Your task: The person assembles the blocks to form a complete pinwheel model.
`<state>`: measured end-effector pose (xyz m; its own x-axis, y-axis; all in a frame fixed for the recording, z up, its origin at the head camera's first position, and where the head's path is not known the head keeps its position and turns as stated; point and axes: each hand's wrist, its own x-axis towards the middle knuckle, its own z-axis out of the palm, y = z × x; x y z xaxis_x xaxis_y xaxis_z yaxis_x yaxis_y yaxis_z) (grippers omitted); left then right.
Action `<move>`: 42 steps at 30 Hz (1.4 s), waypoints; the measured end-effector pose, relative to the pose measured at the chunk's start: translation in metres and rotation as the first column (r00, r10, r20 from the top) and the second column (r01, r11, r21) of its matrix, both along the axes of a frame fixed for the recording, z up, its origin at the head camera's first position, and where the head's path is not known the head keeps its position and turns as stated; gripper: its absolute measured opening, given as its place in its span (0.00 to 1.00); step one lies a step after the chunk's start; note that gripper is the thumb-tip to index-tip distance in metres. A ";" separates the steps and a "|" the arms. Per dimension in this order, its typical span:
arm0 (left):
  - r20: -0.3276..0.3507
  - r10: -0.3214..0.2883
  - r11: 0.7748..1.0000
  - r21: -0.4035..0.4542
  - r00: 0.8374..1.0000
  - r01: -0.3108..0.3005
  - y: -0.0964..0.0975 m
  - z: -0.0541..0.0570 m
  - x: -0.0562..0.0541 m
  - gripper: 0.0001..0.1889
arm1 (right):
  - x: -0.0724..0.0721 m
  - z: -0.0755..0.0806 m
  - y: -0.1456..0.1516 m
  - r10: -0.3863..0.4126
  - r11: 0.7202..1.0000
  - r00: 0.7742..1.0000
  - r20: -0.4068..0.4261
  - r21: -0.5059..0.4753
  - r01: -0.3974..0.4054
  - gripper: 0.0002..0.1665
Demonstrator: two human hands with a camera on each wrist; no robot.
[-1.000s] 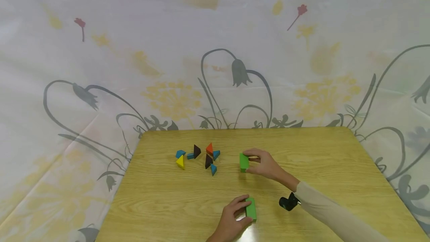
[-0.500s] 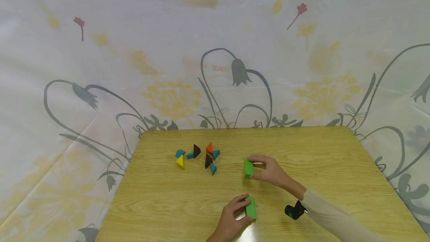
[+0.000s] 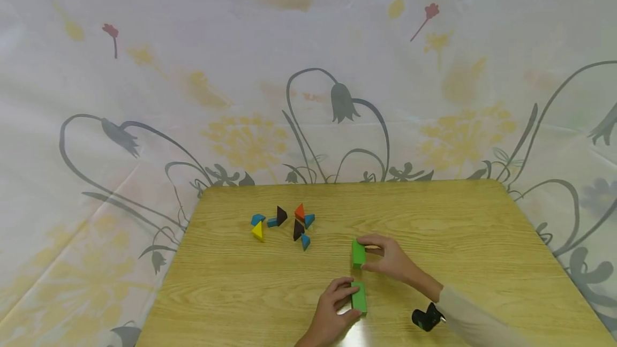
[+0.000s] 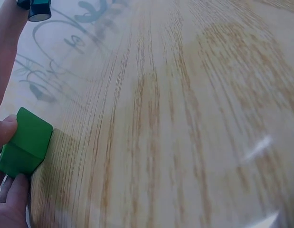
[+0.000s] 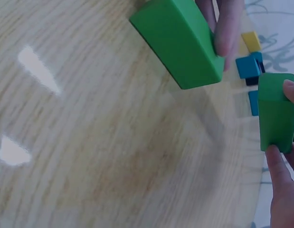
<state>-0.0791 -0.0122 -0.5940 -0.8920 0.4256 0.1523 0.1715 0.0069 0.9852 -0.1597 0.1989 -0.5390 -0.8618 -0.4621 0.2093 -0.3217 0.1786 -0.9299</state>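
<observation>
Near the table's front, my left hand (image 3: 332, 309) pinches a long green block (image 3: 359, 299) at its two ends, thumb nearest me. Just beyond it, my right hand (image 3: 392, 258) grips a second green block (image 3: 358, 253) the same way from the right. A short gap separates the two blocks, roughly in line. The right wrist view has the left hand's block (image 5: 182, 45) large at the top and the right hand's block (image 5: 278, 114) at the right edge. A green block (image 4: 27, 140) between fingers fills the left edge of the left wrist view.
Several small triangular blocks lie farther back on the wooden table (image 3: 231, 293): yellow (image 3: 258, 232), orange-red (image 3: 300, 211), dark brown (image 3: 298, 230) and blue (image 3: 306, 241). A black camera (image 3: 427, 317) hangs at the right wrist. A flower-printed cloth (image 3: 308, 138) stands behind the table.
My right hand has brought its green block toward me and slightly right, close to the other block. The left hand and its block have stayed in place.
</observation>
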 end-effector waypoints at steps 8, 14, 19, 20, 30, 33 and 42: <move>0.031 -0.003 1.000 0.028 1.000 0.002 0.000 0.000 0.000 0.23 | 0.011 -0.003 -0.001 0.005 1.000 0.999 0.036 -0.008 -0.005 0.34; 0.005 0.002 0.999 0.045 1.000 -0.002 0.000 -0.001 0.001 0.23 | 0.016 -0.009 -0.002 -0.009 1.000 0.999 0.048 -0.021 0.010 0.34; 0.014 -0.007 0.999 0.038 1.000 0.007 -0.001 0.001 0.001 0.23 | 0.018 -0.015 -0.004 -0.019 1.000 0.997 0.071 -0.015 0.020 0.34; 0.016 -0.009 0.999 0.037 1.000 0.009 -0.001 0.001 0.001 0.23 | 0.018 -0.016 -0.004 -0.021 1.000 0.997 0.076 -0.014 0.022 0.34; 0.080 -0.015 0.999 0.041 0.997 0.011 -0.001 0.003 0.001 0.23 | 0.020 -0.024 -0.003 -0.006 0.999 1.000 0.031 0.040 0.005 0.34; 0.084 -0.022 0.999 0.050 0.996 0.017 -0.001 0.002 0.001 0.23 | 0.021 -0.026 -0.002 0.012 0.999 0.999 0.032 0.044 -0.014 0.33; 0.107 -0.032 0.998 0.054 0.994 0.026 -0.001 0.000 0.000 0.24 | 0.024 -0.027 -0.004 0.035 0.999 0.998 0.055 0.014 -0.036 0.31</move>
